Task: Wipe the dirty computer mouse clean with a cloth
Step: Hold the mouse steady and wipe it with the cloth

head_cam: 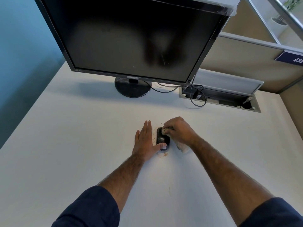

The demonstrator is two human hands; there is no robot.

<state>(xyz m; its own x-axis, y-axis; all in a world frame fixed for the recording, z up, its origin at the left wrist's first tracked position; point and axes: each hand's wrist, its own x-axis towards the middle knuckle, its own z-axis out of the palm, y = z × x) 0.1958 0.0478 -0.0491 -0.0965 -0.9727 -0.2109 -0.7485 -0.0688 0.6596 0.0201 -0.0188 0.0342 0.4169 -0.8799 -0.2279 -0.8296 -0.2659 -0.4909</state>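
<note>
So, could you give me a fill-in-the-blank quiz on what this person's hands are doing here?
The right hand grips a crumpled beige ____.
The left hand lies flat on the white desk, its ____ resting on the small black computer mouse.
The right hand sits on the mouse's end nearer the large black computer ____.
Missing words: cloth; thumb; monitor.
</note>
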